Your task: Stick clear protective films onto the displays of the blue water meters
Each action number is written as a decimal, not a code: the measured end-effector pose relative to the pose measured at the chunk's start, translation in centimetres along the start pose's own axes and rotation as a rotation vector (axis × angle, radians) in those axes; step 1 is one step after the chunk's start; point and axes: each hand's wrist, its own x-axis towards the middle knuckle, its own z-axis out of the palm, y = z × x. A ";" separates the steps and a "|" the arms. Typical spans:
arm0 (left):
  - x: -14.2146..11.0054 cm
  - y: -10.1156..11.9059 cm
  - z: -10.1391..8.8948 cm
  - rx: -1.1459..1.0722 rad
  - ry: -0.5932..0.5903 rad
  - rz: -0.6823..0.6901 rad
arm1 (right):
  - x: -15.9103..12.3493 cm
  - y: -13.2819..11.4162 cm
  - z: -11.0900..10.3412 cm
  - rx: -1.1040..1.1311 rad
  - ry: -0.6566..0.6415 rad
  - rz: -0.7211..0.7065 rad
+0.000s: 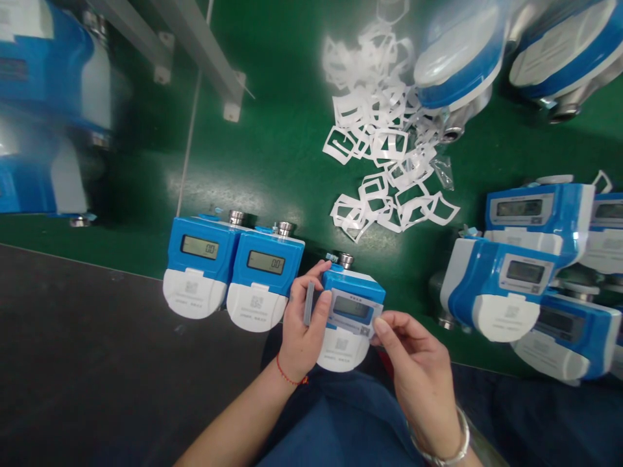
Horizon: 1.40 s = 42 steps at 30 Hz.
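A blue and white meter (354, 279) stands at the table's front edge, its display framed by a silver-grey label (351, 311). My left hand (304, 324) is closed at the meter's left side, with a thin stack of grey labels (309, 303) gripped between its fingers. The left thumb rests by the label's left edge. Pinched between the thumb and fingers of my right hand (413, 347) is the label's lower right corner. Whether the label lies fully flat on the meter, I cannot tell. Two meters with bare display surrounds, a nearer one (265, 259) and a farther one (202, 256), stand to the left.
White cut-out paper frames (389, 146) lie heaped across the green table (272, 149). Several labelled meters (506, 272) crowd the right side. More meters (460, 55) stand at the back right and far left. Grey metal brackets (233, 97) are fixed to the table at the back.
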 end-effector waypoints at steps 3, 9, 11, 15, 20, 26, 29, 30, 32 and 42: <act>0.0 0.0 0.0 -0.007 0.004 -0.009 | -0.1 0.0 0.0 -0.005 -0.003 0.004; 0.0 0.3 0.1 -0.002 0.007 -0.026 | -0.1 0.0 0.0 0.014 -0.008 0.008; 0.1 0.3 0.1 0.009 0.008 -0.020 | -0.1 0.0 0.0 0.012 -0.011 -0.003; 0.2 0.4 0.1 0.043 0.006 0.004 | -0.1 0.0 0.3 0.012 0.016 -0.035; 0.3 0.5 0.1 0.077 0.006 0.011 | 0.1 -0.3 0.8 0.000 0.071 -0.059; 0.2 0.4 0.1 0.091 0.006 0.013 | 0.4 -0.3 1.1 -0.036 0.104 -0.052; 0.1 0.3 0.1 0.095 0.002 0.025 | 0.5 -0.2 1.1 -0.038 0.106 -0.043; 0.1 0.3 0.1 0.096 0.002 0.026 | 0.5 -0.2 1.0 -0.034 0.103 -0.041; 0.2 0.3 0.1 0.097 0.002 0.027 | 0.5 -0.2 1.0 -0.027 0.097 -0.037; 0.4 0.4 0.2 0.096 0.006 0.033 | 0.5 -0.5 1.1 -0.010 0.104 -0.004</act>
